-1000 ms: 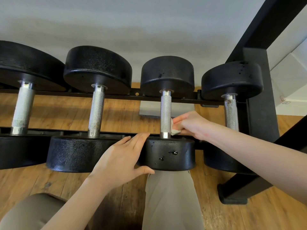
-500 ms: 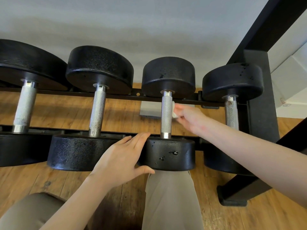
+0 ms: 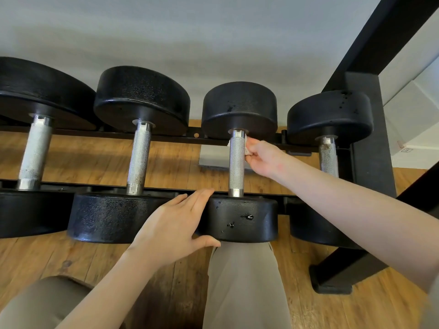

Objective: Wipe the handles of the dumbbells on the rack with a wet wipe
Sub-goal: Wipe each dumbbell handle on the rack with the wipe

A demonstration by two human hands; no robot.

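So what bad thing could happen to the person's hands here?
The left hand rests between two heavy dumbbell heads; if the wiped dumbbell rolls, its fingers might get pinched. The right hand pinches the small wet wipe at the handle's top end, so it could slip off.

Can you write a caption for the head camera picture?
Right hand rubs a wet wipe on the third dumbbell's handle; left hand steadies its near head.
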